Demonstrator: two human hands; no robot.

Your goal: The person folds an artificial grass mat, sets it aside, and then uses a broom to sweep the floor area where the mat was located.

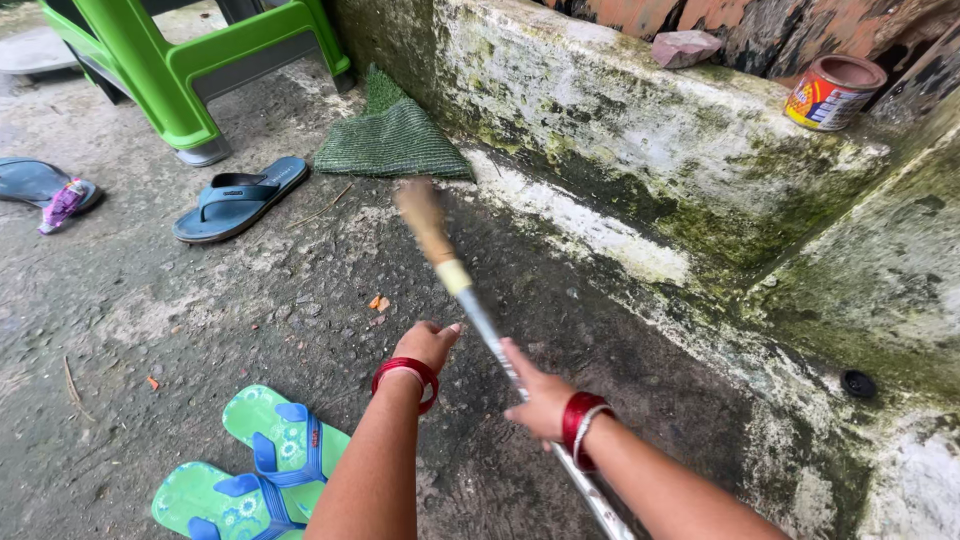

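Far left on the concrete floor (pixel 150 300), I see a blue slipper (pixel 35 181) with a bit of pink wrapper (pixel 62 203) on it, and a second blue slipper (pixel 238 196) lying nearer the green stool (pixel 190 60). That makes two blue ones, well apart, so they look kicked off rather than set down. Near me, at the bottom, two green flip-flops (pixel 262 462) lie side by side, touching.

My left hand (pixel 425 345) hangs in the middle with fingers loosely curled; I judge it holds nothing, though its thumb points toward the broom (pixel 470 300). That broom runs from the near right up toward the far middle, its bristle end blurred just above the floor, close to the green mat (pixel 392 135) folded against the wall. My right hand (pixel 540 398) is closed on the metal handle, low down the shaft, which I take to give reach for sweeping. Each wrist carries red bangles (pixel 408 375).

To the right, the mossy ledge (pixel 640 120) bears one pink stone (pixel 683 47) and one tin (pixel 833 92), upright, well apart. One dark drain cap (pixel 858 384) sits low on the right wall.
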